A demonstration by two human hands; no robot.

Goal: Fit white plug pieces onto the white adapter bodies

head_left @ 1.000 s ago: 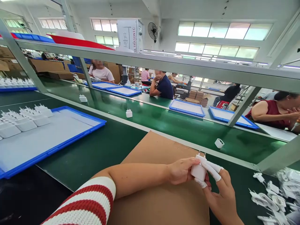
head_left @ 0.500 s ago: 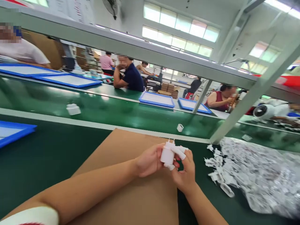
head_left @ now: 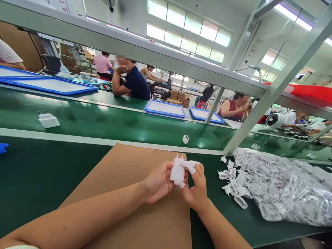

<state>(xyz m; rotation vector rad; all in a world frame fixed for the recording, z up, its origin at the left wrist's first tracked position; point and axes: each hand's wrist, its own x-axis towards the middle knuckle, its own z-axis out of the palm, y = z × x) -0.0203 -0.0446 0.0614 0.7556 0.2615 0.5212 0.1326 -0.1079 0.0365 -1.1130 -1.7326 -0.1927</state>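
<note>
A white plug-in charger (head_left: 177, 172) with two metal pins pointing up is held between both hands over a brown cardboard sheet (head_left: 135, 214). My left hand (head_left: 158, 183) grips its left side, the fingers partly behind it. On the other side my right hand (head_left: 197, 186) pinches it, with white finger covers on the thumb and a finger. To the right, loose white plastic plug parts (head_left: 233, 183) spill from a clear plastic bag (head_left: 287, 186) full of similar parts.
Beyond the cardboard runs a green conveyor belt (head_left: 124, 124) carrying white chargers (head_left: 48, 120) spaced apart. Blue-rimmed trays (head_left: 166, 108) lie along its far side. A slanted metal post (head_left: 275, 83) rises behind the bag. Several people sit or stand farther back.
The view has shifted a little to the right. On the belt, the left charger appears farther left. Both hands keep hold of the charger in nearly the same pose.
</note>
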